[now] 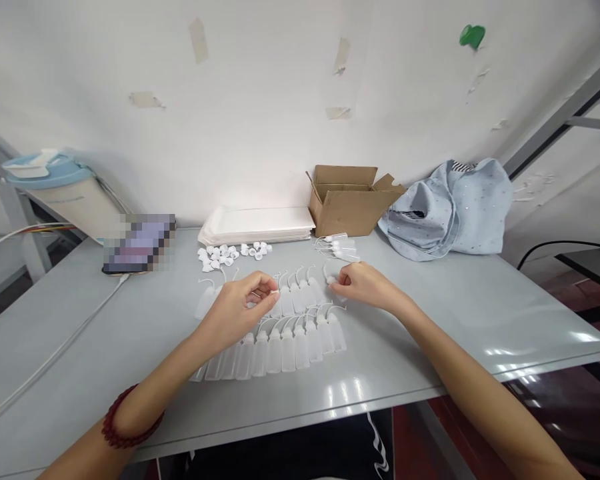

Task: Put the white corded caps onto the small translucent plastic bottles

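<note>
My left hand [245,301] is over the bottle rows, thumb and finger closed on a small white piece [275,292], probably a cap, mostly hidden. My right hand [364,284] pinches the neck end of a small translucent bottle with a thin curved tube [329,275]; the fingers cover much of it. Below my hands lies a front row of clear squeeze bottles [289,350] with bent tubes, side by side. Behind it, a second row of such bottles [300,297] is partly hidden by my left hand. Loose white caps [225,255] are scattered farther back.
Several more bottles [344,249] lie before an open cardboard box [350,210]. Left of the box is a stack of white sheets [260,223]. A light blue fabric hat [445,213] is at right. A phone [143,243] with a cable leans against a blue-lidded container [70,193].
</note>
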The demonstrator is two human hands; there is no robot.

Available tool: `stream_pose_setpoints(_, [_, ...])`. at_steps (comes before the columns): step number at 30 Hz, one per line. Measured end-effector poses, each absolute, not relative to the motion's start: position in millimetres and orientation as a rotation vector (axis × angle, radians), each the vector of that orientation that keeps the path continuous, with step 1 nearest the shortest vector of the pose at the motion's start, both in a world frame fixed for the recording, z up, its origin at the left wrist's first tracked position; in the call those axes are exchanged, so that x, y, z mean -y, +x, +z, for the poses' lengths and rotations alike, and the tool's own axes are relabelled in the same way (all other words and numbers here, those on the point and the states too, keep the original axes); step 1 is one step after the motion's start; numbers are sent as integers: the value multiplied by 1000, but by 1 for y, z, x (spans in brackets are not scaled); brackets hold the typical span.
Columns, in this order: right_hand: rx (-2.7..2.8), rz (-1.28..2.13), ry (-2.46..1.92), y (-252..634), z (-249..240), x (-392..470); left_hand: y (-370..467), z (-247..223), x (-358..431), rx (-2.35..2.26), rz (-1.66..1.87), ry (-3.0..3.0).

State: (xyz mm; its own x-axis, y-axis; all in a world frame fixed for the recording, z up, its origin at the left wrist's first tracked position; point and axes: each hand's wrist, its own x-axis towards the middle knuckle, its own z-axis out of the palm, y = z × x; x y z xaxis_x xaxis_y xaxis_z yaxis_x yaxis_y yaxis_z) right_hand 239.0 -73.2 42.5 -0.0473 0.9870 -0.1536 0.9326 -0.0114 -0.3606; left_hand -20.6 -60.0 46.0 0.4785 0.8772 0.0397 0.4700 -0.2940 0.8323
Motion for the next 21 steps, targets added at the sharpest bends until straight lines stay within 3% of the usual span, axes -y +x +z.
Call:
stream_pose_setpoints(12, [1781, 669, -1595, 223, 44, 82, -17, 44, 63, -1070, 680, 1828])
stream_pose_setpoints(21, [1978, 259, -1335, 201, 23, 95, -14, 50, 73, -917, 742, 1809])
